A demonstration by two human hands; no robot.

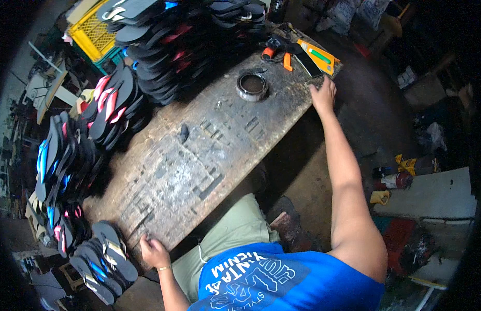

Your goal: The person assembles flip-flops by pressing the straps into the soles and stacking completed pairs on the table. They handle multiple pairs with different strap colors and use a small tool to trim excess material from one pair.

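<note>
A worn wooden worktable [219, 150] stretches slantwise before me, its top stained and scarred. At its near left corner my left hand [155, 254] is closed on the edge, thumb on top, the other fingers partly hidden. My right arm reaches out to the far right end, where my right hand [324, 95] is closed on the table's edge. Just beyond its fingertips lies a dark smartphone [308, 64]. A stack of flip-flops [114, 253] with white and blue straps sits beside my left hand.
Tall piles of black flip-flops [162, 67] line the table's far side. A roll of tape [252, 86], an orange-handled tool [287, 61] and a green-and-orange item [318, 56] lie on top. Behind stands a yellow crate [94, 32]. A pale board [432, 194] is at right.
</note>
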